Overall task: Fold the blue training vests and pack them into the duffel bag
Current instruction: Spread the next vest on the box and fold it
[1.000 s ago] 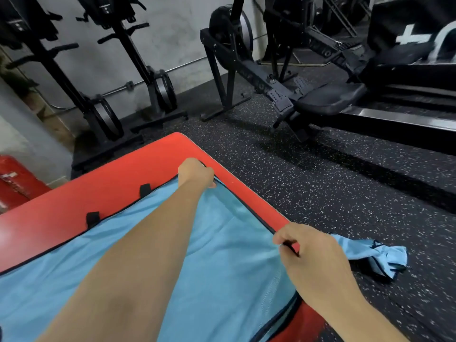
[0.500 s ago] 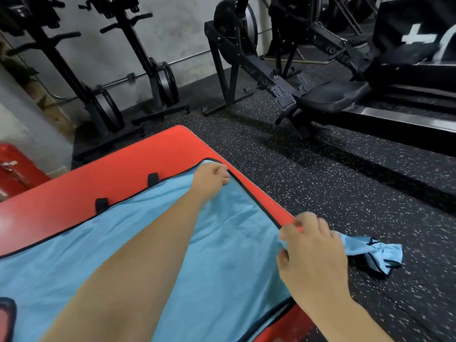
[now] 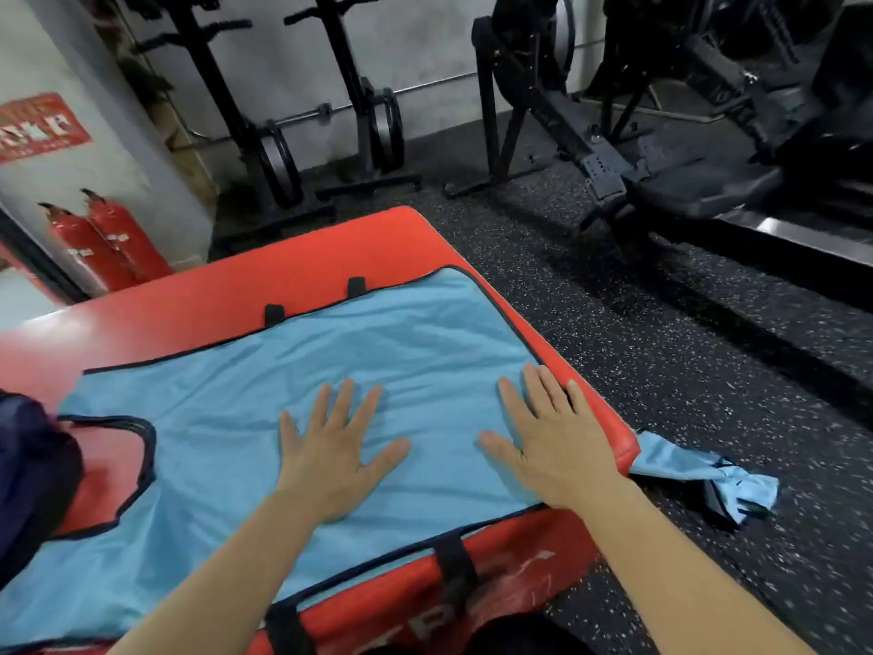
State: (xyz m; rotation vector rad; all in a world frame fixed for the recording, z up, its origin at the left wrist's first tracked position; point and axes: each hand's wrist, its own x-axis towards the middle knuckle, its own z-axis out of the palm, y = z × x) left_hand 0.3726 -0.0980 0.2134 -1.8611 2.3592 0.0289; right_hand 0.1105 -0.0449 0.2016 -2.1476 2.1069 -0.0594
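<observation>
Light-blue mesh training vest w/ dark navy trim (image 3: 293, 371) lies spread flat on top of the big red padded vinyl mat (image 3: 330, 248) & covers most of the mat's top. Its far-right corner reaches nearly to the mat's far-right corner, and its right edge runs along the mat's right edge. Left hand (image 3: 330, 460) is palm down, fingers straight & splayed, pressing on the vest approx mid-mat; it grips nothing. Right hand (image 3: 548, 446) is the same: palm down, fingers straight & a bit spread, resting on the vest close to the mat's right edge, fingertips nearly at the trim. The hands are apart, w/ a stretch of smooth fabric btwn them. Toward the mat's left side a curved, trimmed cutout in the vest shows red mat through it. A second light-blue vest, crumpled (image 3: 699, 475), lies on the black speckled rubber floor (image 3: 661, 371) just off the mat's right edge, one end against the mat's side wall; can't tell if it's tucked under. A dark navy fabric mass (image 3: 28, 475) sits at the mat's left side, cut off by the frame; can't tell what it is. Black webbing straps (image 3: 356, 286) are on the mat: two poke out past the vest's far edge & one runs down the mat's near side wall. Beyond the mat's far-left corner two red fire extinguishers (image 3: 118, 238) stand by the wall. Beyond the mat's far edge are black upright gym machines (image 3: 278, 163), & beyond its far-right corner a black rowing machine (image 3: 661, 182).
</observation>
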